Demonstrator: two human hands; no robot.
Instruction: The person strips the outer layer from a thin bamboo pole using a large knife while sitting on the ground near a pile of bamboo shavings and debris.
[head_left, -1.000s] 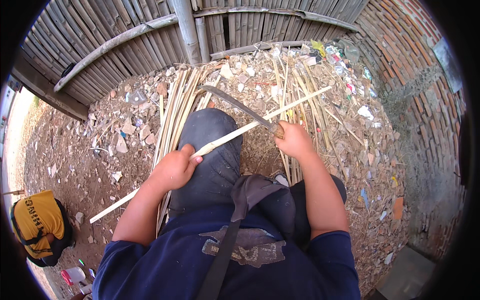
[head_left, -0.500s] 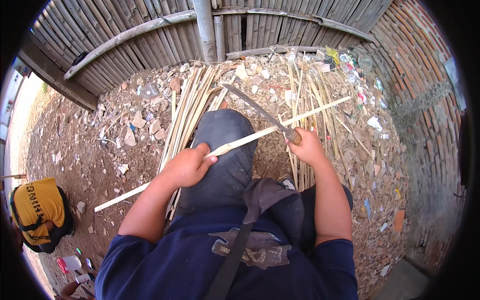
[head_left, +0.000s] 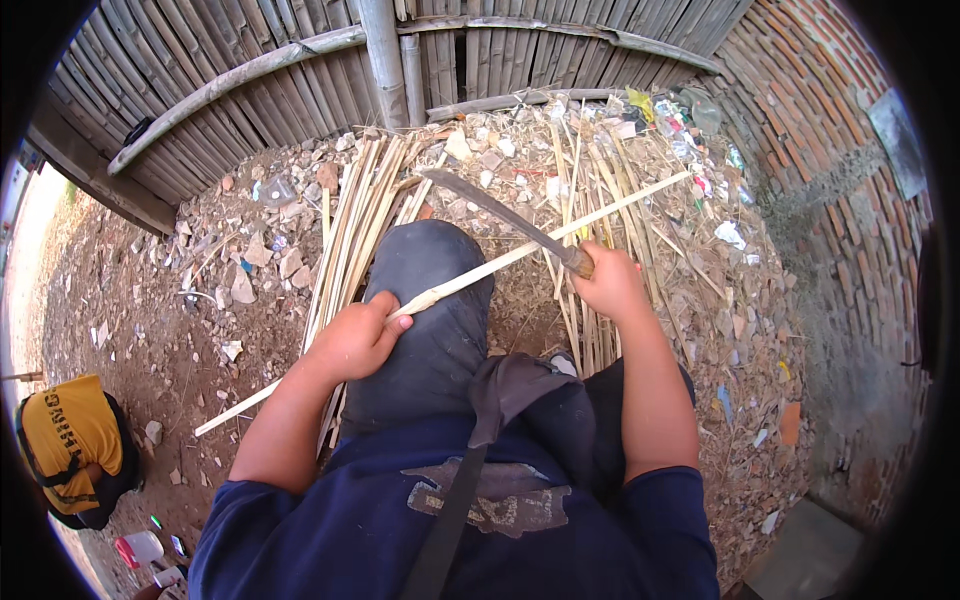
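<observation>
A long pale bamboo strip [head_left: 515,252] slants across my raised knee, its lower end out to the left and its upper end to the right. My left hand [head_left: 362,338] is closed round it just left of the knee, thumb on top, beside a thicker knot. In my right hand [head_left: 610,282] is the wooden handle of a machete [head_left: 490,206]. Its dark blade points up and left and crosses the strip close to the handle; whether the edge touches it I cannot tell.
A bundle of bamboo strips [head_left: 350,235] lies left of my knee, and more loose strips [head_left: 592,335] lie to the right. Rubble covers the ground. A bamboo fence [head_left: 280,75] stands ahead, a brick wall [head_left: 830,130] at the right. A person in yellow [head_left: 75,440] crouches at left.
The whole view has shifted slightly, moving the scene left. My hands keep their grips on the strip and the machete, and the blade stays across the strip.
</observation>
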